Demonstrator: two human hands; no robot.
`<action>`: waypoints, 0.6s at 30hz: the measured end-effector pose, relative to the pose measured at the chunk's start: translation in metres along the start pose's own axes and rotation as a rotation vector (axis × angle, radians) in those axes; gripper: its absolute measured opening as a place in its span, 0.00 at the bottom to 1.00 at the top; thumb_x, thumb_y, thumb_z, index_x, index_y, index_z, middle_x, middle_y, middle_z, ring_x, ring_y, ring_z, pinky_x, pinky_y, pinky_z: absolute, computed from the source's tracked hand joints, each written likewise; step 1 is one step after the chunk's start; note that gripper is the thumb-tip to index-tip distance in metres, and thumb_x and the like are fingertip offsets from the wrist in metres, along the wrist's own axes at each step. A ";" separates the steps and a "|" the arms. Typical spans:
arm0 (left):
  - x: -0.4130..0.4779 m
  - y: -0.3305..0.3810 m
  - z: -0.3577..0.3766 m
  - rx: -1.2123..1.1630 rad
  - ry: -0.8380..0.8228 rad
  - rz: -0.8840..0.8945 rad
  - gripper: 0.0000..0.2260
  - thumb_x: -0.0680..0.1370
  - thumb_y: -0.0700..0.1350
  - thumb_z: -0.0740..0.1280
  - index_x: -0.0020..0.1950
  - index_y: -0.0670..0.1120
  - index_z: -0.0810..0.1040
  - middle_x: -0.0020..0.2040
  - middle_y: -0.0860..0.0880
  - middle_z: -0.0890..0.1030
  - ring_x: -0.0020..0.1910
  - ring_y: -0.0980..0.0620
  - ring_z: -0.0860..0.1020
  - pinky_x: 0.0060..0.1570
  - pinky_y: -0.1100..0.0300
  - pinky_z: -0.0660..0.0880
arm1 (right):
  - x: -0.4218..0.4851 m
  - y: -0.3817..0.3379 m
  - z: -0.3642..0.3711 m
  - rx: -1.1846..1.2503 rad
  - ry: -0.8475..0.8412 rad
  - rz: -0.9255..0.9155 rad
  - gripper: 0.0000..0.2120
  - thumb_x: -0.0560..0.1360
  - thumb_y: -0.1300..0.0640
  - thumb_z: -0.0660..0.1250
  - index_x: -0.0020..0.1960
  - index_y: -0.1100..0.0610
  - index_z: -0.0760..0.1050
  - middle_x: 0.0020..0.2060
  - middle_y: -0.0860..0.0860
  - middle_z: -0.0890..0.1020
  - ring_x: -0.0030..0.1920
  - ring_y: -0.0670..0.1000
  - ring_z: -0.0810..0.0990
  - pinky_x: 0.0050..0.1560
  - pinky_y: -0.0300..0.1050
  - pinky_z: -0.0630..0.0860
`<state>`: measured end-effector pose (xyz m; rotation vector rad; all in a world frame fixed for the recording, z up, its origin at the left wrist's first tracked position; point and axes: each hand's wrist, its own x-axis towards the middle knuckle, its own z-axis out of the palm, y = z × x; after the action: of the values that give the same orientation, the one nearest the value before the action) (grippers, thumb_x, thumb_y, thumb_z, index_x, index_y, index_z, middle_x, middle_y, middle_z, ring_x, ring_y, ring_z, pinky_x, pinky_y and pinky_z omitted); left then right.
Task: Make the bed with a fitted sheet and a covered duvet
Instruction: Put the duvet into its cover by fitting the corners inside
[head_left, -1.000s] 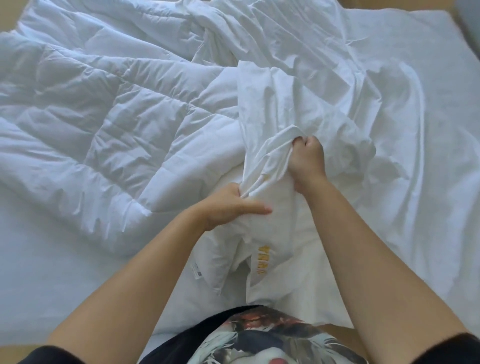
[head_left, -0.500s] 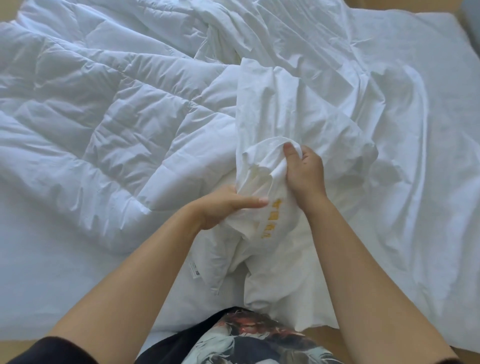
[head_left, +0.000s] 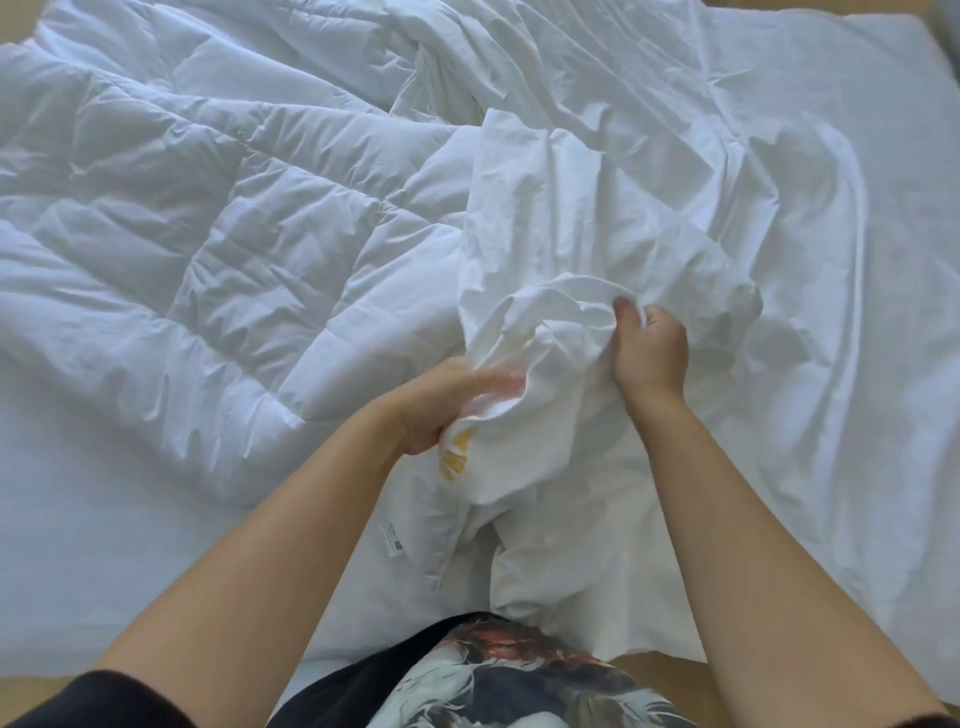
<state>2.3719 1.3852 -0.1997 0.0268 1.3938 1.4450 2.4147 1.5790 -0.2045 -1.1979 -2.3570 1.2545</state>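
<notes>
A white quilted duvet (head_left: 197, 234) lies spread over the left half of the bed. A thin, crumpled white duvet cover (head_left: 597, 218) with yellow lettering lies over the middle and right. My left hand (head_left: 441, 405) grips a bunch of the cover at its near edge, beside the yellow lettering; its fingertips are hidden under the fabric. My right hand (head_left: 649, 353) pinches a raised fold of the same cover a little farther away. The cover's edge hangs bunched between both hands. The mattress shows a smooth white fitted sheet (head_left: 78, 561) at the near left.
A small care label (head_left: 392, 540) sticks out of the duvet's near corner. The wooden bed frame (head_left: 670, 675) shows at the near edge, next to my patterned clothing. More cover fabric trails to the right side of the bed.
Both hands have worked along the cover's edge. My left hand slid under the fold and gathered it, the yellow lettering moved left toward it, and my right hand shifted right and higher on the fold.
</notes>
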 end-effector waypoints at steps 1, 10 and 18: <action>-0.001 0.001 0.000 0.016 0.032 0.019 0.10 0.68 0.46 0.71 0.48 0.46 0.81 0.40 0.50 0.84 0.39 0.53 0.82 0.38 0.62 0.78 | 0.001 -0.004 -0.002 0.053 -0.043 0.020 0.17 0.78 0.47 0.61 0.35 0.55 0.64 0.33 0.48 0.71 0.35 0.50 0.70 0.37 0.44 0.66; 0.017 0.011 0.042 -0.030 0.444 0.216 0.10 0.79 0.49 0.63 0.45 0.45 0.81 0.42 0.44 0.83 0.44 0.46 0.82 0.48 0.52 0.78 | -0.050 -0.021 0.020 0.159 -0.119 -0.091 0.15 0.80 0.51 0.59 0.35 0.52 0.68 0.32 0.46 0.75 0.35 0.45 0.74 0.38 0.39 0.65; 0.004 0.016 0.015 0.199 -0.030 -0.054 0.14 0.71 0.47 0.73 0.54 0.46 0.78 0.48 0.47 0.84 0.48 0.49 0.82 0.50 0.58 0.77 | -0.007 -0.035 0.020 0.014 -0.146 -0.253 0.22 0.80 0.47 0.59 0.31 0.53 0.60 0.26 0.46 0.67 0.28 0.43 0.65 0.30 0.35 0.62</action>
<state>2.3696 1.4020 -0.1858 0.1368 1.4977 1.2528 2.3893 1.5509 -0.1883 -0.7951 -2.5014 1.3071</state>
